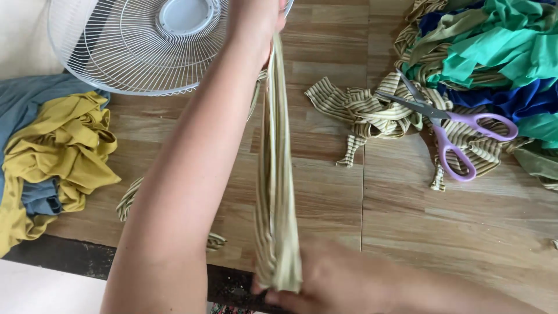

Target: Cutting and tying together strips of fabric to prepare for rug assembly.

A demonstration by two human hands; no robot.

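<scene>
Striped fabric strip stretched between my two hands.
My left hand (256,20) is clenched on the top of the striped fabric strip (276,174); my right hand (325,279) pinches its lower end; purple-handled scissors (450,125) lie right of both sets of fingers.

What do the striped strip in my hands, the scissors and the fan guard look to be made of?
Striped strip: soft knit-like fabric, matte; it bunches and stretches between both hands.
Scissors: shiny grey blades, likely steel; glossy purple handles, likely plastic.
Fan guard: thin white wire, probably coated metal; smooth hub, probably plastic.
</scene>
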